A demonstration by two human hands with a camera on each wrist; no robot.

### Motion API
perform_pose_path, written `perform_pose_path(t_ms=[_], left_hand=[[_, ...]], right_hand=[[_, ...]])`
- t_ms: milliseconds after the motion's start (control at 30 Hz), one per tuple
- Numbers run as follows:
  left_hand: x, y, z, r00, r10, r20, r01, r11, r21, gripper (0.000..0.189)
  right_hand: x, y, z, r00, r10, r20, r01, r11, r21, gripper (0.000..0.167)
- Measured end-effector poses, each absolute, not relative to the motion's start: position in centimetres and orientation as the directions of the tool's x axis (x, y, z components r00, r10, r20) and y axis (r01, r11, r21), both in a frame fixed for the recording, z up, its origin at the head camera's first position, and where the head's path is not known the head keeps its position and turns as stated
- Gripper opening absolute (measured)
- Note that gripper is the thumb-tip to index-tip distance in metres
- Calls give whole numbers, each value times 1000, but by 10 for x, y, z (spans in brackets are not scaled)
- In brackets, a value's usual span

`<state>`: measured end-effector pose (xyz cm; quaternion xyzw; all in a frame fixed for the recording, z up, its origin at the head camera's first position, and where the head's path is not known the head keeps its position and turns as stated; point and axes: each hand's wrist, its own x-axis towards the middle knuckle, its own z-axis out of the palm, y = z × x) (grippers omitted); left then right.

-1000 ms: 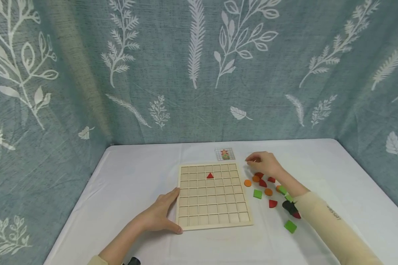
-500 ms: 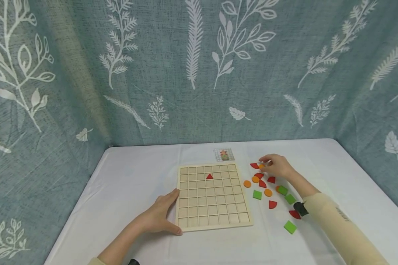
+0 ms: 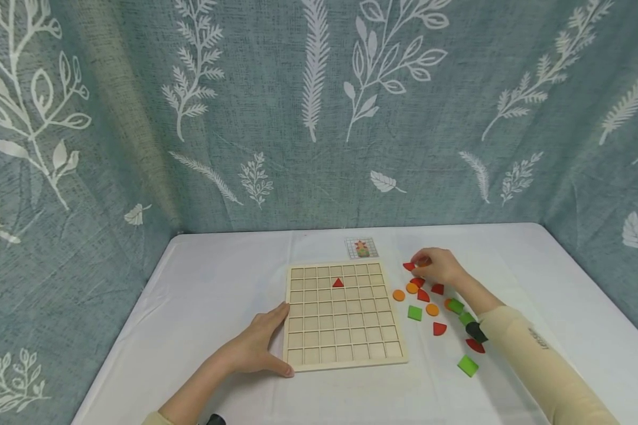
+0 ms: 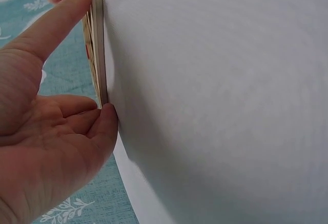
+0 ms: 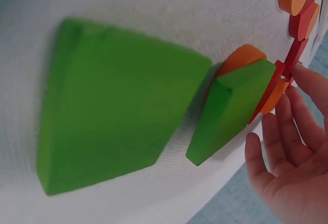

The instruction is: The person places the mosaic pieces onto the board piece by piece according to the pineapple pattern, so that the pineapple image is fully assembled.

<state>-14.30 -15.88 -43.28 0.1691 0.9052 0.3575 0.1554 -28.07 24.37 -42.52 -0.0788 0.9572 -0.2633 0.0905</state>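
Note:
A pale wooden grid board [image 3: 345,366] lies on the table, with a red triangle [image 3: 338,283] in one of its far cells. My left hand [image 3: 252,342] is spread at the board's near left corner, its thumb and fingers touching the edge. In the left wrist view, that edge [image 4: 100,55] meets the fingertips. Beyond the board's right side, my right hand [image 3: 440,265] reaches low to a red quarter-circle piece [image 3: 408,267] and an orange disc [image 3: 425,261]. Its fingertips lie around them; I cannot tell whether they pinch either one.
Loose red quarter-circles [image 3: 439,329], orange discs [image 3: 432,310] and green squares [image 3: 468,366] are scattered right of the board. A small picture card [image 3: 361,248] lies behind it. Leaf-patterned cloth [image 3: 319,177] encloses the back and sides.
My right hand moved right from near the board's far right corner, uncovering the red quarter-circle, then came slightly back left to it. My left hand has stayed at the board.

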Motion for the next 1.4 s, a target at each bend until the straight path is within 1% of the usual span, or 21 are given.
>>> perform_pose_path(t_ms=[233, 533, 733, 833, 1000, 1067, 1200, 1400], left_hand=[[-143, -159, -433, -895, 419, -153, 203, 688, 697, 124], [-142, -158, -431, -899, 404, -170, 180, 695, 696, 123], [-142, -158, -431, -896, 409, -173, 182, 693, 698, 123], [-142, -158, -431, -897, 410, -168, 186, 693, 696, 123], [-142, -159, -430, -895, 415, -162, 194, 689, 698, 123], [-142, -159, -430, -894, 417, -162, 195, 689, 698, 123], [-142, -160, -431, -894, 417, -165, 192, 689, 699, 123], [-142, -160, -431, -892, 419, -171, 189, 688, 700, 123]], right_hand=[[-281, 243, -427, -979, -170, -115, -90, 860, -503, 27], [-280, 243, -430, -973, -215, -81, -143, 844, -517, 26], [-280, 241, -431, -974, -206, -89, -130, 841, -525, 27], [-279, 241, -431, -967, -248, -59, -183, 835, -519, 25], [-278, 240, -431, -937, -350, 15, -314, 818, -481, 24], [-277, 238, -430, -931, -365, 24, -333, 817, -470, 25], [-276, 231, -427, -932, -362, 14, -327, 825, -461, 26], [-276, 227, -427, -918, -395, 32, -363, 806, -467, 24]])
